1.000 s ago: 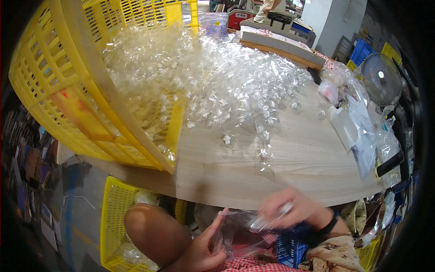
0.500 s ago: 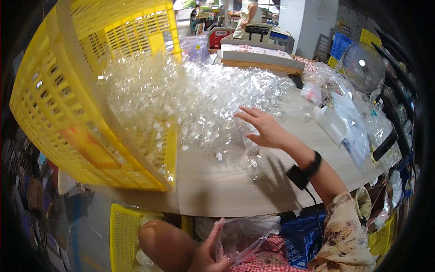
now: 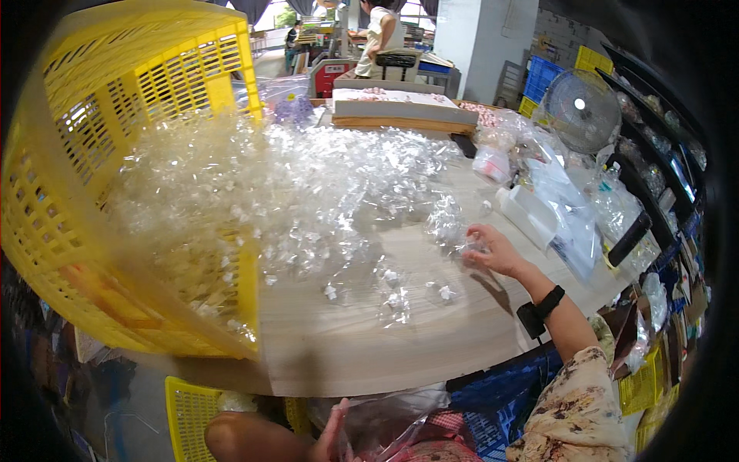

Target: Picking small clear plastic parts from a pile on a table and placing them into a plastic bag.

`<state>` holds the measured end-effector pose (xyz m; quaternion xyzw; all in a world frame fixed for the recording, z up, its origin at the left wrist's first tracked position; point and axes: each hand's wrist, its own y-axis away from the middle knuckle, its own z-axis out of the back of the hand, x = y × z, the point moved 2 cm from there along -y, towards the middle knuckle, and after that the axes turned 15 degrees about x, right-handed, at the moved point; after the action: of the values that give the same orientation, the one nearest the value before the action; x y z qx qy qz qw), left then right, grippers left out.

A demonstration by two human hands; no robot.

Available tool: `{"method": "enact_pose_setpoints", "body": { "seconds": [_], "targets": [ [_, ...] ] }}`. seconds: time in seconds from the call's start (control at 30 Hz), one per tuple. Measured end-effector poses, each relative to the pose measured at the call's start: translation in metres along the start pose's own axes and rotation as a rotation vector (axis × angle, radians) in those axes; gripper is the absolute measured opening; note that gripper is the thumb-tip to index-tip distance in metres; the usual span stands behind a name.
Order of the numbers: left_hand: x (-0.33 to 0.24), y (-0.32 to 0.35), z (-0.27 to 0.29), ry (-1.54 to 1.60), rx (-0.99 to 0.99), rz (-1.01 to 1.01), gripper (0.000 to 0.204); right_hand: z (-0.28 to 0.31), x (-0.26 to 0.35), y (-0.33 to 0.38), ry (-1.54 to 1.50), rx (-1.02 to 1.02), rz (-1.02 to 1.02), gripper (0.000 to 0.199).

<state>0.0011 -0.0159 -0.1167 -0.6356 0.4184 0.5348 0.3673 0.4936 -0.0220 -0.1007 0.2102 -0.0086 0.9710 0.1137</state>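
A big heap of small clear plastic packets (image 3: 331,192), with tiny white pieces in them, spills from a tipped yellow crate (image 3: 73,196) onto the wooden table. My right hand (image 3: 493,250) is right of the heap, its fingers curled around a shiny packet beside a small cluster of others (image 3: 445,223). Low at the table's near edge, my left hand (image 3: 331,435) holds the side of a clear plastic bag (image 3: 385,439) over my lap. Its lower fingers are cut off by the picture's edge.
A grey-and-wood tray (image 3: 408,115) stands at the back of the table. On the right are a white container (image 3: 530,215), plastic sheets and a fan (image 3: 581,112). Yellow (image 3: 188,416) and blue crates (image 3: 493,400) are below the near edge. A person (image 3: 382,38) stands far off.
My right hand has moved right and nearer, its spread fingers now curled, and several packets lie apart from the heap. My left hand still holds the bag. The whole view has shifted.
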Motion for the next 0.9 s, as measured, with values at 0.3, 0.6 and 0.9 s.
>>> {"method": "enact_pose_setpoints", "body": {
  "seconds": [0.3, 0.6, 0.9],
  "targets": [
    [-0.003, -0.003, -0.004, 0.073, -0.034, 0.094, 0.084, 0.024, -0.073, 0.066, -0.807, -0.259, -0.272, 0.026],
    [-0.005, -0.01, -0.009, 0.037, 0.017, 0.044, 0.084, 0.03, -0.083, 0.079, -0.442, -0.212, -0.42, 0.018],
    [-0.01, -0.016, -0.015, 0.131, -0.002, 0.085, 0.085, 0.021, -0.024, 0.033, -0.027, -0.353, -0.072, 0.028]
  ]
}}
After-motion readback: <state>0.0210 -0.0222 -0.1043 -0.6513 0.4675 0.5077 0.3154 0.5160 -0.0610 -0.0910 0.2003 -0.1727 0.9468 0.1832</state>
